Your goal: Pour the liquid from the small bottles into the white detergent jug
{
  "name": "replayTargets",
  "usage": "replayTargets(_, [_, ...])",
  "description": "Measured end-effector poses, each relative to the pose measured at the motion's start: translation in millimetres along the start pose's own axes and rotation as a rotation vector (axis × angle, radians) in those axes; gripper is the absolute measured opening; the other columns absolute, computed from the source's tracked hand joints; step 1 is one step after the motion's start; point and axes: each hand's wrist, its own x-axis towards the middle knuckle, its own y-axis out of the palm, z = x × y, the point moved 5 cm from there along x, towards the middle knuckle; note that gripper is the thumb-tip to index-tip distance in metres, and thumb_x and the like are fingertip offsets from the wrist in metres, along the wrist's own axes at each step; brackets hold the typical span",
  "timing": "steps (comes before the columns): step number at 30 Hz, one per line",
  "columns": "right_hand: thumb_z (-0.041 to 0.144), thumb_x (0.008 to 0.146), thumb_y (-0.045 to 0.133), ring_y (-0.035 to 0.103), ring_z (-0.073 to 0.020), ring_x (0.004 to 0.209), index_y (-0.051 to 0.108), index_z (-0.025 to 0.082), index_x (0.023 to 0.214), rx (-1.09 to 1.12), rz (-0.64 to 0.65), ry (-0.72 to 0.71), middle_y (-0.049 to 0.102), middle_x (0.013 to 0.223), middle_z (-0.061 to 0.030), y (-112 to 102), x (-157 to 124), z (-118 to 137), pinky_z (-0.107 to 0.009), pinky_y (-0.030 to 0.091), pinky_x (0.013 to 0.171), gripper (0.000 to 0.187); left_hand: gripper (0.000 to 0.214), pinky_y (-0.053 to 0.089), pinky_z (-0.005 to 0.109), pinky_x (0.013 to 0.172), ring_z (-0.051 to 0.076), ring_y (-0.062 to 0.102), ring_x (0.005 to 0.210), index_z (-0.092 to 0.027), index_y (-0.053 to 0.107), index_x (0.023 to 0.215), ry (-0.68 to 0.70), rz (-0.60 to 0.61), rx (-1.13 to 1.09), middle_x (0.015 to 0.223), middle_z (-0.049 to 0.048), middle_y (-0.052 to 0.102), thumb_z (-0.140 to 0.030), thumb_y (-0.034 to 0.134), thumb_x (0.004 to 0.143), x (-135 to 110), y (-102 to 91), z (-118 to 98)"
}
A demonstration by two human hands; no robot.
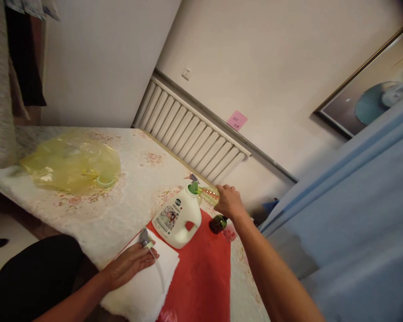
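My left hand (132, 263) is closed around a grey spray trigger head (145, 238), and its thin clear tube (161, 273) hangs down over a folded white towel (137, 290). My right hand (229, 201) grips a clear bottle (208, 195) with yellowish and orange markings, just right of a large cream detergent jug (177, 219). The jug has a picture label, a side handle and an open-looking green spout (192, 188). Part of the clear bottle is hidden behind my fingers. Below my right wrist is a dark green bottle (217, 224), beside a pinkish-red item (229, 233).
A red mat (204, 277) lies on the flowered tablecloth (130, 210) under jug and towel. Another spray trigger (194, 179) shows behind the jug. At the left sits a yellow plastic bag (74, 161). A radiator (191, 129) lines the wall, and a blue curtain (352, 201) hangs at right.
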Motion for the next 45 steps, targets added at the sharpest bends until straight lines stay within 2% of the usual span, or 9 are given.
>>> replayTargets(14, [0.014, 0.072, 0.059, 0.051, -0.0298, 0.105, 0.054, 0.022, 0.124, -0.083, -0.051, -0.027, 0.061, 0.116, -0.0127, -7, 3, 2, -0.037, 0.037, 0.081, 0.053, 0.025, 0.050, 0.035, 0.093, 0.022, 0.070, 0.098, -0.016, 0.067, 0.105, -0.003, -0.021, -0.011, 0.098, 0.0102, 0.075, -0.029, 0.075, 0.085, -1, 1.3, -1])
replayTargets(29, [0.015, 0.075, 0.059, 0.048, -0.0310, 0.109, 0.053, 0.022, 0.127, -0.161, -0.121, -0.084, 0.058, 0.122, -0.0145, -25, 6, 13, -0.040, 0.035, 0.084, 0.052, 0.031, 0.049, 0.034, 0.092, 0.021, 0.070, 0.096, -0.017, 0.067, 0.108, -0.004, -0.029, 0.005, 0.098, 0.0104, 0.076, -0.032, 0.077, 0.083, -2, 2.1, -2])
replayTargets(37, [0.012, 0.077, 0.057, 0.047, -0.0320, 0.110, 0.053, 0.021, 0.127, -0.195, -0.163, -0.122, 0.057, 0.122, -0.0153, -33, 8, 19, -0.043, 0.033, 0.087, 0.051, 0.038, 0.049, 0.034, 0.092, 0.022, 0.070, 0.097, -0.016, 0.066, 0.116, -0.002, -0.022, 0.003, 0.099, 0.0115, 0.076, -0.032, 0.077, 0.084, -4, 2.6, -3])
replayTargets(45, [0.012, 0.078, 0.057, 0.046, -0.0325, 0.110, 0.055, 0.020, 0.126, -0.197, -0.203, -0.154, 0.057, 0.120, -0.0157, -39, 8, 24, -0.045, 0.031, 0.089, 0.048, 0.032, 0.050, 0.034, 0.092, 0.021, 0.069, 0.097, -0.017, 0.069, 0.109, 0.010, -0.021, 0.015, 0.100, 0.0104, 0.076, -0.035, 0.076, 0.084, -4, 2.4, -3])
